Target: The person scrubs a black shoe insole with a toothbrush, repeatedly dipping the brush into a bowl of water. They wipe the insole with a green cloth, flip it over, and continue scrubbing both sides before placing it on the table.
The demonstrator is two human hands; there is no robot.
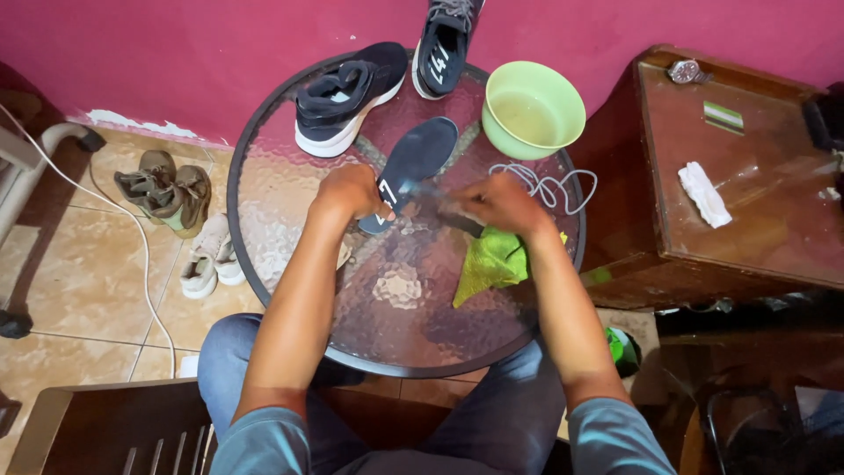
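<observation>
A dark blue shoe insole [420, 157] lies on the round glass table [290, 264]. My left hand [352, 192] grips its near end. My right hand [499, 202] is closed around a thin, blurred tool whose tip reaches onto the insole; I cannot tell what kind it is. Under my right wrist lies a green cloth [489, 264]. Two dark sneakers with white soles stand at the far side, one [347, 95] on the table and one [444, 46] at its far edge. A green bowl [533, 107] holding cloudy water sits at the far right, with white laces [549, 186] beside it.
A brown wooden cabinet [730, 176] stands right of the table, with a wristwatch [684, 70] and a white rag [704, 193] on top. Olive shoes [167, 189] and pale shoes [209, 259] lie on the tiled floor at left, near a white cable [141, 255]. A magenta wall is behind.
</observation>
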